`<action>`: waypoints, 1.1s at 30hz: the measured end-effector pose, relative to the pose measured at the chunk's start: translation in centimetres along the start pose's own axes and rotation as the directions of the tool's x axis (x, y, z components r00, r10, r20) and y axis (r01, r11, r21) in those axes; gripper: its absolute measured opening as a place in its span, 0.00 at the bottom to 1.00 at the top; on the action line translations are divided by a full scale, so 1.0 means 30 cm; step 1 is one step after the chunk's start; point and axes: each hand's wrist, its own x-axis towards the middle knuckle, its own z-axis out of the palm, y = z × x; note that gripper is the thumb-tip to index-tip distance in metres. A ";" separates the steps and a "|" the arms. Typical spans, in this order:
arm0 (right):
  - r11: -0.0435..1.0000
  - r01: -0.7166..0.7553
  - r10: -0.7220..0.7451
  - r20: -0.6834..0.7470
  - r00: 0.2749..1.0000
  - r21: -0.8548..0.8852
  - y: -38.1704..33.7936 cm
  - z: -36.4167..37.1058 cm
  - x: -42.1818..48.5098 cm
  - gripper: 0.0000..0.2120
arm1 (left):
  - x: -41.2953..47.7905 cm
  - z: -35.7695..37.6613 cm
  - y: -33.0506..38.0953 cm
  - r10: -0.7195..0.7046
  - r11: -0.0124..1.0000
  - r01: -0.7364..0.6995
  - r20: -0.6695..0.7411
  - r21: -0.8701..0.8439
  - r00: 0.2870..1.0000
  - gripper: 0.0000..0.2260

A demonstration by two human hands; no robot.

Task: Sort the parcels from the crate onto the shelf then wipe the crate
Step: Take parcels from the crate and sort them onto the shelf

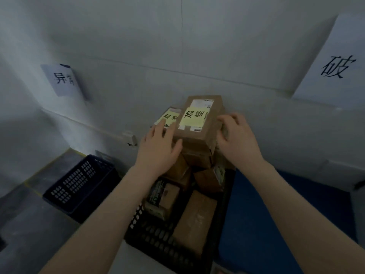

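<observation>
Both arms reach forward. Left hand [160, 147] lies flat, fingers straight, on the parcel [170, 115] under it; right hand [237, 135] curls round the right edge of the box [199, 123].

Handwritten in black on the paper sheet [62, 80] taped to the left wall: 异, then a smaller, blurred character. On the large sheet [335, 68] at right: 破. On the yellow note [193, 116] stuck to the top cardboard parcel [212, 123]: 超期. The same on the second yellow note [170, 116], on the neighbouring parcel [158, 123], partly under the left hand [160, 147]. Print on the shipping labels [203, 102] too small to read.

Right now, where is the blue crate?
Head view, lower left: the blue crate stands on the floor, just left of the black crate of parcels.
</observation>
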 end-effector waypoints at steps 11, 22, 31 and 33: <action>0.996 -0.083 0.083 0.059 0.995 0.010 -0.037 0.175 0.198 0.20 | 0.333 0.140 -0.046 0.309 0.882 -0.274 0.034 -0.383 0.950 0.26; 0.977 -0.093 0.107 -0.066 0.992 0.190 -0.012 0.161 0.137 0.21 | 0.277 0.122 0.020 0.286 0.801 -0.351 -0.206 -0.484 0.936 0.24; 0.977 0.020 0.007 -0.126 0.992 0.212 -0.042 0.048 0.035 0.20 | 0.165 0.043 0.079 0.285 0.796 -0.397 -0.296 -0.457 0.912 0.24; 0.976 0.035 -0.005 -0.138 0.990 0.214 -0.042 0.012 -0.010 0.20 | 0.127 0.026 0.101 0.307 0.790 -0.431 -0.327 -0.436 0.894 0.23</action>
